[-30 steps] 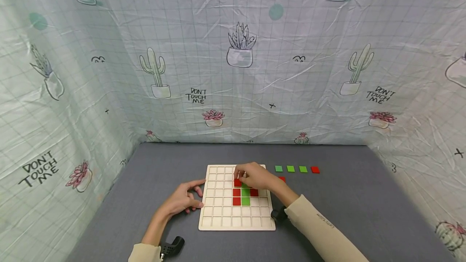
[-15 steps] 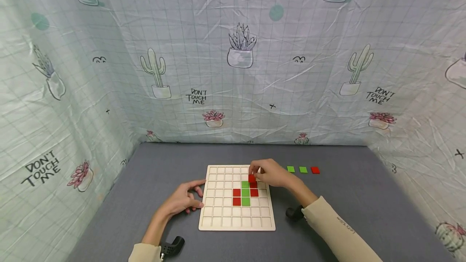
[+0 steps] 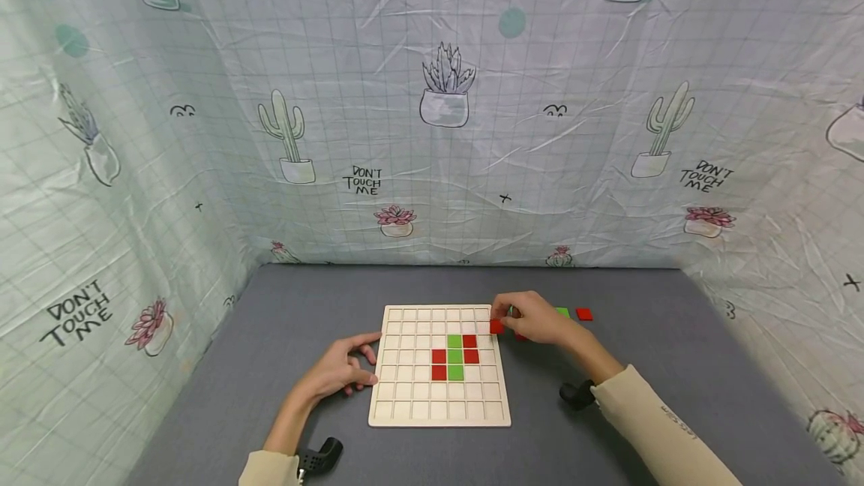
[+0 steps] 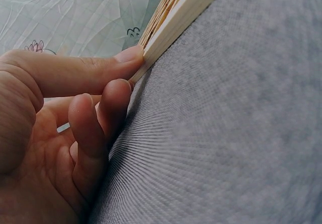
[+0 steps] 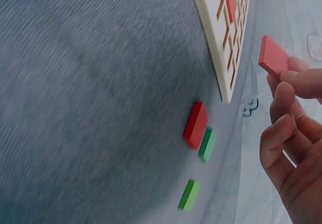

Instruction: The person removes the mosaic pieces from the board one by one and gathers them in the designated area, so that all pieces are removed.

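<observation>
My right hand [image 3: 533, 319] pinches a red square tile [image 3: 496, 327] between thumb and fingers over the right edge of the wooden grid board [image 3: 405, 412]. The right wrist view shows this tile [image 5: 273, 56] raised and tilted at the fingertips. My left hand [image 3: 332, 370] rests at the board's left edge, its thumb and forefinger spread apart and touching the rim. In the left wrist view the thumb [image 4: 100, 73] lies against the board's wooden side. On the grid, a column of green tiles [image 3: 455, 357] has red tiles [image 3: 439, 364] on its left and more red tiles [image 3: 470, 349] on its right.
Loose tiles lie right of the board: a green one [image 3: 562, 312] and a red one [image 3: 584, 314] show beyond my right hand. The right wrist view has another red tile [image 5: 196, 126] and two green tiles [image 5: 207, 144] on the grey cloth [image 5: 100, 108].
My right hand has lifted the red tile off the grid, from the left of the green column's top, and carried it right to the board's edge. The left hand has stayed put.
</observation>
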A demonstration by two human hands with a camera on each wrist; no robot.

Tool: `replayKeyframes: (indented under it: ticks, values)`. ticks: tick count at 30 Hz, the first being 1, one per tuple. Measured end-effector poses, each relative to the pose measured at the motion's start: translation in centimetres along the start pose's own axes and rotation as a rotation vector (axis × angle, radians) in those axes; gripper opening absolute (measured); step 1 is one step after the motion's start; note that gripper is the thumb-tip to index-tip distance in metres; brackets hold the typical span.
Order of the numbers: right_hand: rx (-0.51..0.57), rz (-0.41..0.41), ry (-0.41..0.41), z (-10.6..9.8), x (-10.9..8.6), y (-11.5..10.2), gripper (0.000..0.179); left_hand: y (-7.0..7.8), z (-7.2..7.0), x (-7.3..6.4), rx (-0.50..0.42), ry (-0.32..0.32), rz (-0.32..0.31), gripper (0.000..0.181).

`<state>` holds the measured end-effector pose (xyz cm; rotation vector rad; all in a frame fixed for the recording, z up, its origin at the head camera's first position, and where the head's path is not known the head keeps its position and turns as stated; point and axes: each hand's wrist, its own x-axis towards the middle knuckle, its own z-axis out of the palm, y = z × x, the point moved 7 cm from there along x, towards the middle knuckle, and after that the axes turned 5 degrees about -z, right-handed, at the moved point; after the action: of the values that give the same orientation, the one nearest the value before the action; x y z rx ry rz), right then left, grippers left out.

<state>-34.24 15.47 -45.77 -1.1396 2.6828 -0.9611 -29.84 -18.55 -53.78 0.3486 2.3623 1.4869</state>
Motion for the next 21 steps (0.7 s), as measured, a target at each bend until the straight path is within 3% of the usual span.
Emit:
replayKeyframes:
  ticks: [21]
  values:
    - [-0.001, 0.055, 0.013, -2.3, -3.4, 3.4, 0.015, 0.2, 0.1, -0.1, -0.015, -0.005, -0.007, 0.082]
